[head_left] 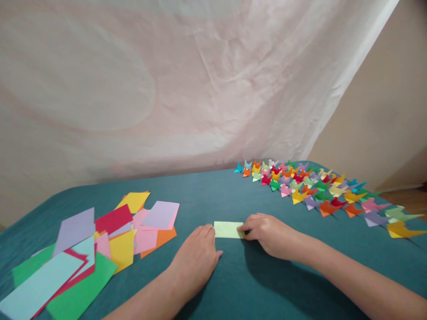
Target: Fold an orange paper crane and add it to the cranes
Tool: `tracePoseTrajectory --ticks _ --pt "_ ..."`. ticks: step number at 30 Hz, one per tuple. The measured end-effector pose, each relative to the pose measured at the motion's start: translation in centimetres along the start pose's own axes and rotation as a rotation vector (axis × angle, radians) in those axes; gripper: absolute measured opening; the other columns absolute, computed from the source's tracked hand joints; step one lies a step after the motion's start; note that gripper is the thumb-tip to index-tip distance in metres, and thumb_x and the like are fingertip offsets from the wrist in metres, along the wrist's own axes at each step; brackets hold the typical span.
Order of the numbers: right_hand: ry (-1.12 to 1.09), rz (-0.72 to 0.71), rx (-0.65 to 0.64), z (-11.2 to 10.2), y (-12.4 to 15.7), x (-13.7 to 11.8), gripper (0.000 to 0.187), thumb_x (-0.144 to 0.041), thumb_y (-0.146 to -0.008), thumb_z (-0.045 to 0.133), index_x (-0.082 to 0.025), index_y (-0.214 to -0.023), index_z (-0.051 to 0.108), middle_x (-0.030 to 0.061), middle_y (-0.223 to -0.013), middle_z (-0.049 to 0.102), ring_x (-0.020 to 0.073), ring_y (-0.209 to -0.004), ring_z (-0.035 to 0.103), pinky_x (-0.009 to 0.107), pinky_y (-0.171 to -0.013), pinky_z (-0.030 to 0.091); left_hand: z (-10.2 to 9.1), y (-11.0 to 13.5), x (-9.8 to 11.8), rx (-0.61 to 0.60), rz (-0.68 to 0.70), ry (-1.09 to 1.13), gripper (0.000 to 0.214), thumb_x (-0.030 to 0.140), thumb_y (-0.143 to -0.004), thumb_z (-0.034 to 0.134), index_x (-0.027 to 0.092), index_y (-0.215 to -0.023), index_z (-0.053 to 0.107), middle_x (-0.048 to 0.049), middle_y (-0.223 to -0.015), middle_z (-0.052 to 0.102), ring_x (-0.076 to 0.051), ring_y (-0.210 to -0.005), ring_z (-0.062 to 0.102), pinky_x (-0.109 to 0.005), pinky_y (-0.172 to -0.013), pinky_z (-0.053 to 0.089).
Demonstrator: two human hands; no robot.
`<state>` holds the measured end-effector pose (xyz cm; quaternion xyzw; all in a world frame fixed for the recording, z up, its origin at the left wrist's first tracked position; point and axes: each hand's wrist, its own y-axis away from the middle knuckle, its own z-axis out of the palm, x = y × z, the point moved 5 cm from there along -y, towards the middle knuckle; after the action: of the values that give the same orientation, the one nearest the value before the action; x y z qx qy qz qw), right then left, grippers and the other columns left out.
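A small pale green folded paper rectangle [228,229] lies flat on the teal cloth-covered table [213,191]. My left hand [196,260] rests palm down at the paper's left end, fingers curled with the tips touching its edge. My right hand [268,235] is at the paper's right end, thumb and fingers pinched on that edge and pressing it down. Both forearms reach in from the bottom of the view.
A loose spread of coloured paper rectangles [100,242] covers the table's left side. Several rows of small folded paper birds [316,189] in many colours run along the right side toward the far edge. A pale cloth backdrop [167,89] hangs behind the table.
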<state>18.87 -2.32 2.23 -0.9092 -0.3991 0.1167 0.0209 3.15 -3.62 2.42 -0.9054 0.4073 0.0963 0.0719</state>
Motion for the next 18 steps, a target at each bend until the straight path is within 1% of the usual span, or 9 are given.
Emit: tracePoseTrajectory --ticks 2,5,8,10,12,15,18 --pt "-0.067 0.015 0.050 0.0 -0.1 0.4 0.034 -0.003 -0.080 0.041 -0.020 -0.083 0.071 0.0032 -0.097 0.069 0.0148 -0.088 0.058 0.029 -0.083 0.042 0.0 0.0 0.0 -0.002 0.002 -0.014 0.033 0.027 -0.082 0.059 0.005 -0.106 0.063 -0.0189 -0.110 0.062 -0.030 -0.104 0.057 -0.041 -0.091 0.045" --pt "-0.157 0.086 0.168 0.3 -0.1 1.5 0.037 0.001 -0.077 0.039 -0.019 -0.083 0.070 0.0033 -0.095 0.069 0.0153 -0.089 0.058 0.032 -0.085 0.042 0.0 -0.1 0.1 -0.011 0.005 -0.023 0.033 0.027 -0.082 0.059 0.004 -0.106 0.063 -0.0197 -0.111 0.062 -0.031 -0.104 0.057 -0.041 -0.091 0.045" --pt "-0.262 0.162 0.273 0.8 -0.1 2.7 0.038 0.003 -0.074 0.039 -0.018 -0.083 0.069 0.0037 -0.094 0.067 0.0151 -0.089 0.058 0.030 -0.084 0.044 0.1 -0.2 0.1 -0.024 0.004 -0.005 0.034 0.027 -0.082 0.059 0.003 -0.107 0.063 -0.0211 -0.111 0.062 -0.031 -0.105 0.056 -0.042 -0.091 0.045" --pt "-0.319 0.188 0.317 1.1 -0.1 3.1 0.037 0.003 -0.075 0.039 -0.017 -0.085 0.068 0.0044 -0.093 0.067 0.0149 -0.090 0.058 0.029 -0.083 0.045 0.1 -0.2 0.1 -0.027 -0.005 0.006 0.036 0.027 -0.082 0.059 0.002 -0.108 0.063 -0.0216 -0.111 0.061 -0.031 -0.105 0.056 -0.042 -0.092 0.045" --pt "-0.346 0.200 0.340 1.3 -0.2 3.1 0.032 0.000 -0.078 0.041 -0.017 -0.090 0.066 0.0055 -0.093 0.066 0.0153 -0.090 0.058 0.030 -0.083 0.045 0.2 -0.1 0.1 -0.022 -0.010 0.004 0.037 0.027 -0.082 0.059 0.001 -0.109 0.062 -0.0218 -0.111 0.061 -0.031 -0.105 0.056 -0.042 -0.092 0.045" --pt "-0.342 0.220 0.334 1.3 -0.4 2.7 0.023 -0.011 -0.083 0.048 -0.017 -0.099 0.064 0.0069 -0.095 0.064 0.0165 -0.090 0.057 0.032 -0.082 0.044 0.3 -0.1 0.1 0.010 -0.002 -0.009 0.037 0.027 -0.082 0.060 0.001 -0.108 0.062 -0.0214 -0.109 0.062 -0.031 -0.104 0.057 -0.041 -0.092 0.046" --pt "-0.343 0.232 0.317 1.3 -0.5 2.3 0.022 -0.021 -0.082 0.056 -0.018 -0.103 0.063 0.0076 -0.098 0.063 0.0183 -0.091 0.056 0.034 -0.083 0.043 0.6 -0.1 0.1 0.065 0.003 -0.013 0.035 0.028 -0.081 0.061 0.002 -0.104 0.065 -0.0200 -0.106 0.063 -0.030 -0.101 0.058 -0.041 -0.090 0.047"
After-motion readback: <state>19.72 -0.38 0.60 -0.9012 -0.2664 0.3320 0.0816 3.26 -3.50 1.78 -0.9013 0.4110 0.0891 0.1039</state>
